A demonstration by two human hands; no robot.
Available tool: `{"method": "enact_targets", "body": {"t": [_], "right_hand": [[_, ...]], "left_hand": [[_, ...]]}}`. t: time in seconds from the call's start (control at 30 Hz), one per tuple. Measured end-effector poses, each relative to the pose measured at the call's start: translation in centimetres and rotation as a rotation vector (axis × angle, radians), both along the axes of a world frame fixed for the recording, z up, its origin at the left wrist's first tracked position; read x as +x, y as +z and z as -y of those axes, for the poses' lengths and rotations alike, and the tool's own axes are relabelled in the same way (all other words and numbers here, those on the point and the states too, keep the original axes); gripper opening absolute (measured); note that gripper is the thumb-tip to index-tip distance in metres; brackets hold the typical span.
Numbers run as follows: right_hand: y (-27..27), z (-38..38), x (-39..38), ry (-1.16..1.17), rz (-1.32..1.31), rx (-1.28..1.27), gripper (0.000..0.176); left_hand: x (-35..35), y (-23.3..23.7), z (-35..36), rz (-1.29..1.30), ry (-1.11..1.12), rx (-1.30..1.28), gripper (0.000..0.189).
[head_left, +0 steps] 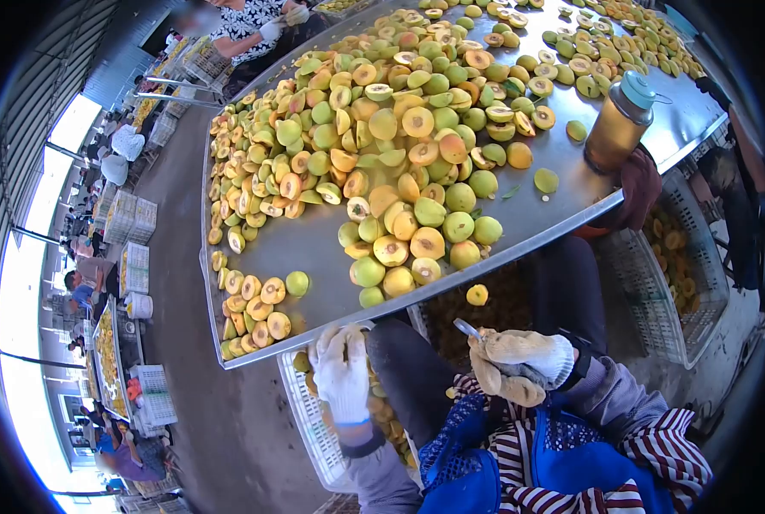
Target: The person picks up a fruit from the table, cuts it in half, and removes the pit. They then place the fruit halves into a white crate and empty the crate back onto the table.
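My left hand [341,370] wears a white glove and hovers at the near edge of the metal table [314,244], fingers apart, holding nothing that I can see. Just above a white crate [314,428] between my knees, it is near the halved fruit [258,317] at the table's corner. My right hand [519,364], in a beige glove, is closed on a small metal tool [466,329] whose tip points up-left. A yellow fruit piece [477,295] is in the air just below the table edge, above my right hand.
The table carries a big heap of whole and halved yellow-green fruit [399,163]. An amber bottle with a teal cap [621,120] stands at its right edge. A grey crate with fruit [674,257] sits on the right. A gloved person [258,26] works at the far side.
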State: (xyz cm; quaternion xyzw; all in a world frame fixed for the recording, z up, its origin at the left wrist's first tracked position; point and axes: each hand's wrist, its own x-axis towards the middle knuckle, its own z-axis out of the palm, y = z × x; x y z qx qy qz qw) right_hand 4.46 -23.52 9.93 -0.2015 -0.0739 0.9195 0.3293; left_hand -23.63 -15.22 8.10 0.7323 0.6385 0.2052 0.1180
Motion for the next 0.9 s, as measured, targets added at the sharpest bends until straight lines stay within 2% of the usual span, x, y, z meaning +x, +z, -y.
{"method": "enact_targets", "body": {"t": [0.03, 0.1, 0.13, 0.17, 0.23, 0.3, 0.37, 0.4, 0.5, 0.53, 0.57, 0.63, 0.67, 0.77, 0.8, 0.9], "right_hand": [[0.8, -0.6, 0.0, 0.041, 0.060, -0.207, 0.045], [1.1, -1.3, -0.3, 0.156, 0.376, 0.142, 0.045], [1.3, -1.4, -0.7, 0.152, 0.336, 0.183, 0.044], [1.7, -1.4, -1.3, 0.170, 0.415, 0.209, 0.043], [1.7, -1.5, -1.2, 0.162, 0.419, 0.277, 0.044], [1.1, -1.2, -0.7, 0.110, 0.424, 0.275, 0.043], [1.1, -1.0, -0.2, 0.073, 0.432, 0.277, 0.043], [1.3, -0.8, -0.1, 0.062, 0.435, 0.277, 0.042], [1.4, -0.9, 0.0, 0.055, 0.440, 0.306, 0.041], [1.3, -0.8, -0.3, 0.059, 0.437, 0.318, 0.040], [1.0, -0.7, -0.8, 0.050, 0.428, 0.326, 0.040], [0.7, -0.9, -1.6, 0.031, 0.425, 0.359, 0.039], [1.3, -1.0, -1.5, 0.073, 0.450, 0.369, 0.038], [0.1, -0.3, -1.4, 0.025, 0.431, 0.386, 0.038], [0.1, -0.3, -1.3, 0.020, 0.435, 0.384, 0.038], [0.6, -0.1, -1.2, -0.016, 0.439, 0.363, 0.036]], "left_hand": [[-1.3, -0.9, -0.7, -0.465, -0.056, 0.148, 0.045], [0.3, -1.5, -2.9, -0.116, -0.081, 0.083, 0.046], [1.6, -1.9, -4.4, 0.060, -0.095, 0.050, 0.048], [2.6, -3.0, -6.2, 0.016, -0.143, 0.033, 0.052], [3.9, -5.5, -9.5, -0.379, -0.325, 0.076, 0.059], [4.8, -6.4, -12.0, -0.300, -0.241, -0.143, 0.053], [4.5, -6.1, -13.0, -0.295, -0.201, -0.169, 0.050], [4.0, -6.0, -12.9, -0.247, -0.197, -0.041, 0.041], [1.6, -6.4, -13.4, 0.627, 0.092, -0.477, 0.036], [2.4, -5.5, -12.1, 0.603, 0.047, -0.366, 0.039], [3.1, -4.4, -11.1, 0.246, 0.054, -0.342, 0.046], [3.2, -5.4, -10.6, 0.118, -0.150, -0.180, 0.056], [3.3, -5.7, -10.9, 0.008, -0.168, -0.268, 0.064], [4.3, -6.6, -11.5, 0.127, -0.122, -0.306, 0.067], [4.8, -6.5, -11.7, -0.025, -0.173, -0.175, 0.067], [5.6, -5.1, -12.7, -0.206, -0.195, -0.308, 0.067]]}}
